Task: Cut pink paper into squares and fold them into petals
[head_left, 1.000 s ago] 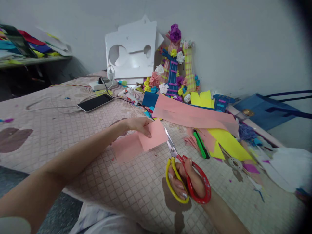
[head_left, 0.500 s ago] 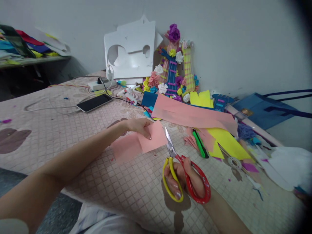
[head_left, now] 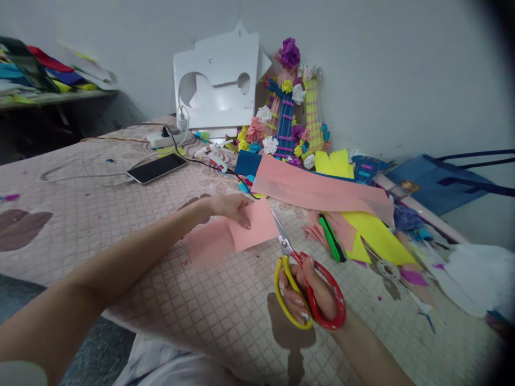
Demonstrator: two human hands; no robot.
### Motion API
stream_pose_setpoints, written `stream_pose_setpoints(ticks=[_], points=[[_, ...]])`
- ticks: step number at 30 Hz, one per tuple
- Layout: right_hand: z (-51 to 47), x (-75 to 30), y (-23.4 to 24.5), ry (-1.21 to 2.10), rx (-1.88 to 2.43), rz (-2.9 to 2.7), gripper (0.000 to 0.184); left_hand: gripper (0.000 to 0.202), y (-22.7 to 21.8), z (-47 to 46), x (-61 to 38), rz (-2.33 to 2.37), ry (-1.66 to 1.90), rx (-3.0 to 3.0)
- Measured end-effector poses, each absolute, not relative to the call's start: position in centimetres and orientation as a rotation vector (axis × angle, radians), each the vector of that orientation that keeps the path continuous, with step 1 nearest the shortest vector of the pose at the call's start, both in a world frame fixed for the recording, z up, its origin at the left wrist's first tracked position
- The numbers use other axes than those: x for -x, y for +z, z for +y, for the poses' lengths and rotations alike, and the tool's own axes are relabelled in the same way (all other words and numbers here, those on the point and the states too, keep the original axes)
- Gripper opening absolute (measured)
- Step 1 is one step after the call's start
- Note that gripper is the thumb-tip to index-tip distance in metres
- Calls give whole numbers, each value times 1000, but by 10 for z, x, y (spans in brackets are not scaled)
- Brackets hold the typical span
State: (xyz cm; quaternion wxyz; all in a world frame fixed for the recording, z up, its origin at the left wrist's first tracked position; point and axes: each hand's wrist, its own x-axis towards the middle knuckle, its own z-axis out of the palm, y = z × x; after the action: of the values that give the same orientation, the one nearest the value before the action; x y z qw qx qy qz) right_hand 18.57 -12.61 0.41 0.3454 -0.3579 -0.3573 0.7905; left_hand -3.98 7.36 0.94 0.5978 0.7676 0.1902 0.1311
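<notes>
My left hand [head_left: 235,209] pinches a folded piece of pink paper [head_left: 259,225] between thumb and fingers. One half of the paper hangs lower and to the left, over the quilted table cover. My right hand [head_left: 300,289] is wrapped in the handles of a pair of scissors [head_left: 285,245], one loop yellow and the other red. The blades point up and away, right at the paper's right edge, and look nearly closed. Whether the blades have the edge between them I cannot tell.
Behind lies a long pink paper strip [head_left: 322,187]. A green cutter [head_left: 332,238] and yellow paper [head_left: 378,236] are on the right. A phone [head_left: 156,169], a glue gun [head_left: 213,156] and a power strip [head_left: 169,138] sit further back. Decorated paper guitars [head_left: 285,120] lean on the wall.
The scissor handles have drawn closer together and the blades have narrowed, with the yellow loop shifting right. My left hand and the pink paper have stayed nearly still.
</notes>
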Motion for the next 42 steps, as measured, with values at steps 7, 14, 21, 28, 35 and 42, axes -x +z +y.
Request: stream_pose_setpoints(ticks=[7,14,21,28,35,42], points=[[-127,-183,4,2047,927,-972,69,41,11,73,39,440,304,-1816],[-124,-180,4,2039,995,-1007,75,32,16,66,35,442,296,-1809],[-117,-181,4,2005,1031,-994,72,31,16,66,36,426,283,-1792],[-119,-182,-2,1968,1078,-983,65,33,11,71,37,411,285,-1831],[-122,-181,4,1952,1074,-993,71,39,16,68,37,476,224,-1793],[-118,-178,5,1984,1047,-986,72,36,13,65,34,438,233,-1774]])
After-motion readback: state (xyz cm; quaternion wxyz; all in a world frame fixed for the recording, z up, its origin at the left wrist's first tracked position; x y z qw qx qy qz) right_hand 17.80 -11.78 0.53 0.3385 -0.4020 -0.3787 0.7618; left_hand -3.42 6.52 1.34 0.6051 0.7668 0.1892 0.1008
